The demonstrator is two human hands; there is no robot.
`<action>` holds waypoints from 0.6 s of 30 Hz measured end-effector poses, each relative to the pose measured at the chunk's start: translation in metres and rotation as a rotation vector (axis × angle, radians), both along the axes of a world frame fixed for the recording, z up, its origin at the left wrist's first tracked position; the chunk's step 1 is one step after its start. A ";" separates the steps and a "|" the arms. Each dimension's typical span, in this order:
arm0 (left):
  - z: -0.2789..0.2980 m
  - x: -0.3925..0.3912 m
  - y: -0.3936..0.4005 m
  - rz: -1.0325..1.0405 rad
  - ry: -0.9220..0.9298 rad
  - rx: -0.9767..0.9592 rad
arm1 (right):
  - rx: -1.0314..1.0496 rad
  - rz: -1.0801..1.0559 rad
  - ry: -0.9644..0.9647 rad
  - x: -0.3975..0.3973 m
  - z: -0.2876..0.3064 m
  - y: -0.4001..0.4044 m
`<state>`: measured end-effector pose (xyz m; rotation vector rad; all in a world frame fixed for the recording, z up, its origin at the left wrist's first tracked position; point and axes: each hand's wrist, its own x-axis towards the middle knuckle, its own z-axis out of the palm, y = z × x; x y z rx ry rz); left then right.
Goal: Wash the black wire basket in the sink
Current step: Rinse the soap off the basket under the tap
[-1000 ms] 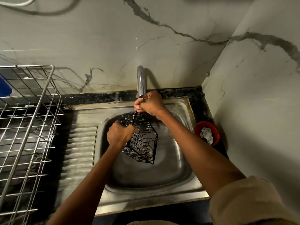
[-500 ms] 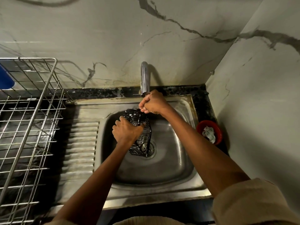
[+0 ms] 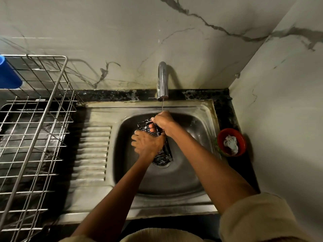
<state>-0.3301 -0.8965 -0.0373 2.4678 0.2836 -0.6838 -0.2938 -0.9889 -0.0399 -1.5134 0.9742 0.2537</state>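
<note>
The black wire basket [image 3: 163,157] stands on end inside the steel sink [image 3: 183,179], over the drain, with foam on its wires. My left hand [image 3: 147,143] wraps around its near side and hides much of it. At the basket's top edge my right hand [image 3: 163,121] grips the wires, directly under the chrome tap [image 3: 162,81]. A thin stream of water falls from the tap onto my right hand.
A large steel wire dish rack [image 3: 35,137] fills the counter at the left, with a blue cup [image 3: 8,74] at its back corner. The ribbed drainboard [image 3: 92,151] lies between rack and bowl. A red bowl [image 3: 231,142] holding a white scrubber sits right of the sink, against the wall.
The basket has turned from a broad tilted face to a narrow upright stance over the drain. Both hands have dropped lower into the bowl, away from the tap's mouth.
</note>
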 end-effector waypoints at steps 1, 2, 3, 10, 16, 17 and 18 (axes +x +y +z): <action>-0.001 0.001 0.001 -0.015 0.030 -0.035 | -0.034 0.027 -0.001 0.000 0.002 -0.001; -0.001 0.004 0.004 -0.037 0.076 -0.079 | -0.071 0.060 -0.013 0.000 0.004 -0.003; 0.001 0.007 0.007 -0.065 0.127 -0.128 | -0.113 0.107 -0.023 -0.001 0.005 -0.006; 0.023 0.040 0.028 -0.331 0.079 0.018 | -0.236 0.418 0.029 -0.008 0.006 -0.038; 0.004 0.060 0.018 -0.538 -0.157 -0.245 | -0.373 0.637 0.009 0.002 0.018 -0.043; 0.001 0.061 0.017 -0.532 -0.125 -0.305 | -0.383 0.657 0.000 0.003 0.017 -0.043; 0.001 0.061 0.017 -0.527 -0.110 -0.339 | -0.398 0.684 -0.006 0.005 0.016 -0.042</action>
